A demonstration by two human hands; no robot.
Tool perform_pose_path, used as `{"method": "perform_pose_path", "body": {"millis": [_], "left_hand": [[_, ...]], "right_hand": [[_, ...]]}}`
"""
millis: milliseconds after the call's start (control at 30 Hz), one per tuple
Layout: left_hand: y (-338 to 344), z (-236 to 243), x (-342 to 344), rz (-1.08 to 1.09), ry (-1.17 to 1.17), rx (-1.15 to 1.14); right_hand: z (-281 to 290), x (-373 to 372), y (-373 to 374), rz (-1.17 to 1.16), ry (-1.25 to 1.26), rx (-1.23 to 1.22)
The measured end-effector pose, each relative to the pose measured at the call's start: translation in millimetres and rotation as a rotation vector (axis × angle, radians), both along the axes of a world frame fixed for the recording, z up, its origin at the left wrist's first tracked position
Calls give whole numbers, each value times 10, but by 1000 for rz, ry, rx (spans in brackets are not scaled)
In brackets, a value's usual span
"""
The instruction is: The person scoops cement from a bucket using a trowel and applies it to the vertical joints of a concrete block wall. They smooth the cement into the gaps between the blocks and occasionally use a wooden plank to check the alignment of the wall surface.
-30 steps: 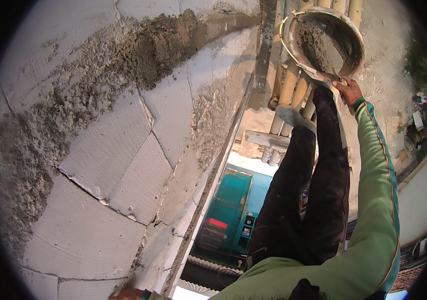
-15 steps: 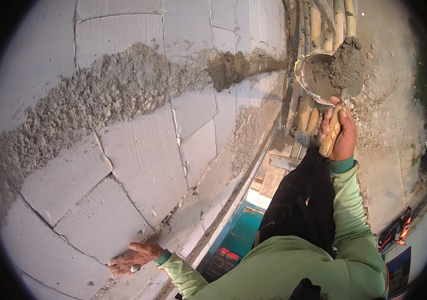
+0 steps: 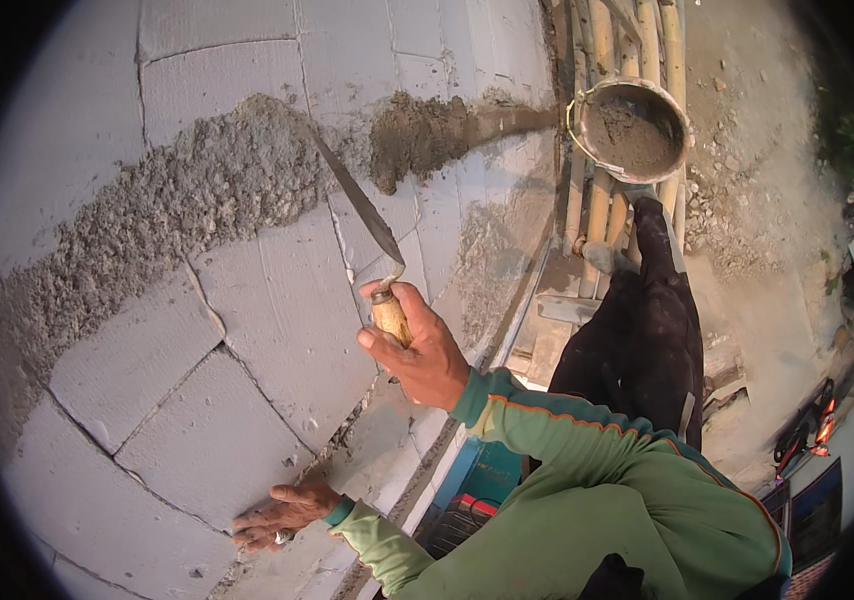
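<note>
My right hand (image 3: pixel 429 362) grips a trowel (image 3: pixel 359 208) by its wooden handle. The blade is seen almost edge-on, its tip at the rough band of grey mortar (image 3: pixel 212 175) on the block wall (image 3: pixel 287 340). Whether mortar lies behind the blade cannot be seen. To the right of the blade is a darker, wetter mortar patch (image 3: pixel 417 138). Lower down, my left hand (image 3: pixel 282 517) rests against the wall with fingers stretched out, a ring on one finger, holding nothing.
A bucket (image 3: pixel 637 85) with mortar inside stands on bamboo poles (image 3: pixel 650 45) at the upper right. My legs (image 3: pixel 637 340) are below it. Rubble ground (image 3: pixel 747 200) lies further right, and a teal surface (image 3: pixel 495 470) shows low beside the wall.
My right hand has swung the trowel left from above the bucket to the wall. The mortar heap on its blade no longer shows. My left hand stays against the wall.
</note>
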State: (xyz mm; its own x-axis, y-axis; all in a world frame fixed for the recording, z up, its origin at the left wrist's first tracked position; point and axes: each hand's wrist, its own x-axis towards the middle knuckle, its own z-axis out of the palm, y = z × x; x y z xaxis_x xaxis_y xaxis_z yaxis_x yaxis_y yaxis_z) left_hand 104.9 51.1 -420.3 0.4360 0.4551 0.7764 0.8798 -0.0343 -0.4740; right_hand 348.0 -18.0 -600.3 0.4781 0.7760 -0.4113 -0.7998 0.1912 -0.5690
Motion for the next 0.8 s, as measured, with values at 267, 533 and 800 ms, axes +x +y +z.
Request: {"method": "perform_pose_path", "body": {"millis": [267,533,800], "left_hand": [[78,87,-279,26,120,42],[341,242,-738,250,470,346],[286,71,-413,146,415,166]], "right_hand": [[-4185,1514,-1957,560,-757,-1287],[-5983,3077,-2603,1120,-1160,-1642],[-6179,2286,-2571,1159,-764,-1180]]}}
